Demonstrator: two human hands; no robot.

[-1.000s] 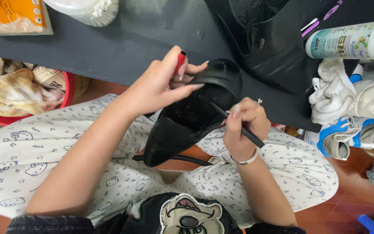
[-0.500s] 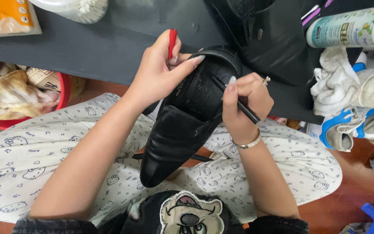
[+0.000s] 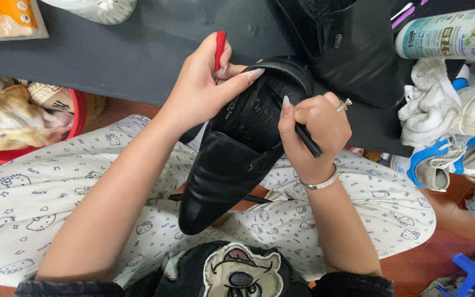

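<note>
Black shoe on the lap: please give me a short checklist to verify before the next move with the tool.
1. Left hand grips the black shoe at the heel: ok.
2. Right hand holds the thin black tool: ok.
3. Tool tip position inside the shoe: cannot tell, fingers hide it.
4. Red item tucked in the left hand, clear of the opening: ok.
5. Shoe toe rests on the lap: ok.

The left hand (image 3: 202, 88) steadies a black shoe (image 3: 232, 148) and pinches a red tool (image 3: 220, 42); the right hand (image 3: 314, 132) grips a black stick (image 3: 309, 142) against it.
</note>
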